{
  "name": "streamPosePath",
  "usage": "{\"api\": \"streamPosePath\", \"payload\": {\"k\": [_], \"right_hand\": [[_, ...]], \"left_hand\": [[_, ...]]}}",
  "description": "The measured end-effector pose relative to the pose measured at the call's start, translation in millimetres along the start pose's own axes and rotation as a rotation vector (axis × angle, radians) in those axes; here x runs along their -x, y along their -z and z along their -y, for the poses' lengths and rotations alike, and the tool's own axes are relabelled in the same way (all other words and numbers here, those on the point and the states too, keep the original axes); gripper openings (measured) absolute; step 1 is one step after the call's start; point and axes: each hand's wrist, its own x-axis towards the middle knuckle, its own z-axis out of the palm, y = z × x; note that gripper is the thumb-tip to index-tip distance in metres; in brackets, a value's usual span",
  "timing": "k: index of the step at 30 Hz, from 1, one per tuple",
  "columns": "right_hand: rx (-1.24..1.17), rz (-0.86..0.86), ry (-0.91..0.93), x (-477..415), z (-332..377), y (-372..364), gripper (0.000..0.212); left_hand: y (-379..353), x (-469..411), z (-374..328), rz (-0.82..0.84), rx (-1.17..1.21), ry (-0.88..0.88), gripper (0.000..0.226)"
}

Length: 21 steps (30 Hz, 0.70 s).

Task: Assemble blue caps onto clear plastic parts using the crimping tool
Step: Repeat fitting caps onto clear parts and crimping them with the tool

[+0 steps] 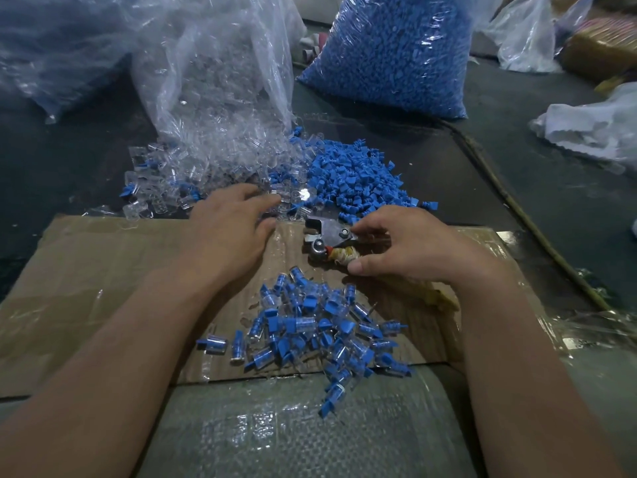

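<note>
Left hand [234,229] lies flat, fingers stretched onto the near edge of the loose clear parts [220,163]. No part visibly held yet, so likely mid-pick. Right hand [410,246] is wrapped round the rag-bound handles of the crimping tool [327,238], thumb underneath. The tool's head rests on the cardboard [103,270], pointing at the left hand. Can't tell whether its jaws are open or closed. Loose blue caps [355,174] sit just beyond the tool and touch the clear pile. Finished pieces [310,332] are heaped near the front edge of the cardboard. Risks:
- The two loose piles bleed into each other, with stray caps among the clear parts, so a blind grab could bring up a cap or two parts at once.
- Clear parts on a dark top are hard to see and look slick, so fumbles are likely.
- The tool's head is close to the left thumb, so an early squeeze could pinch it.
- The finished heap already spills off the cardboard toward the person, and a forearm sweep would scatter it or push it back into raw stock.
</note>
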Motion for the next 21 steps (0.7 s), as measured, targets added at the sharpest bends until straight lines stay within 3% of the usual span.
{"api": "streamPosePath", "payload": {"k": [15,18,21], "right_hand": [[-0.047,0.030,-0.015,0,0,0,0.058],[-0.090,-0.019,-0.009,-1,0,0,0.055],[-0.238,-0.309,0.096,-1,8,-2,0.031]], "left_hand": [[8,5,-5,-0.248,0.273,-0.032,0.021],[15,9,-15,-0.209,0.710,0.167,0.013],[22,15,-23,-0.082,1.317,0.355,0.014]]}}
